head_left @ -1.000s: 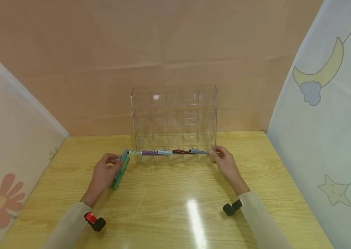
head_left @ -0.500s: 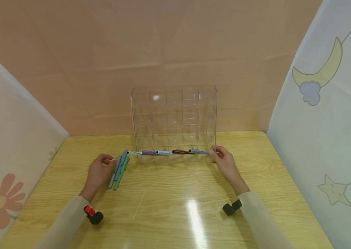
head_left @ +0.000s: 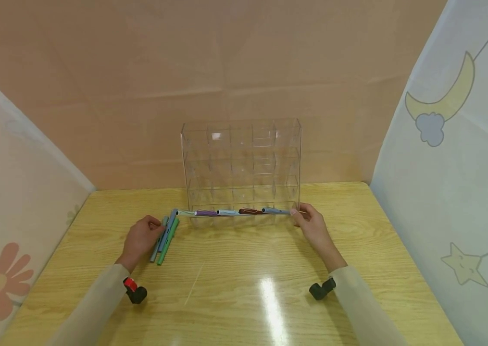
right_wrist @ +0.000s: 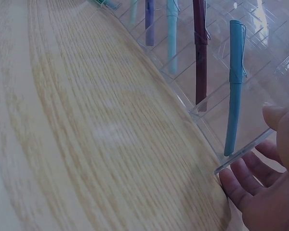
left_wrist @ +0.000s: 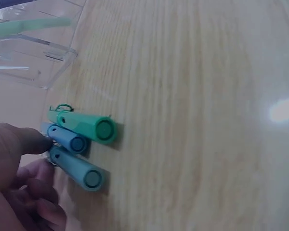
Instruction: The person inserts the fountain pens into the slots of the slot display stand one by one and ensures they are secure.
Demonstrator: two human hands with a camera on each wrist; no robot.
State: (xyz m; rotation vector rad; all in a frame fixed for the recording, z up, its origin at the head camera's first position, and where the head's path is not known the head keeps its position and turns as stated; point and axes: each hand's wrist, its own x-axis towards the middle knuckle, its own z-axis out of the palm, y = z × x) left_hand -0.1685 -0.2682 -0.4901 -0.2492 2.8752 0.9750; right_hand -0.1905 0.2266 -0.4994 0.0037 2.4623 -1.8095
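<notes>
A clear acrylic display rack stands upright at the back of the table. My right hand grips its lower right side panel, thumb on the inner face and fingers outside. Along its bottom row lie a blue pen, a dark red pen, a light blue pen, a purple pen and a pale green pen. Left of the rack, my left hand pinches the far end of a grey-green pen. Beside it are another blue pen and a green pen.
The wooden table runs up to a plain brown backdrop. Pale patterned cloths flank it, the left cloth and the right cloth. Above the pens, the rack's upper tiers are divided into small compartments.
My left hand drew back left from the loose pens, uncovering them, then came back to the grey-green pen's far end. My right hand stays at the rack's side.
</notes>
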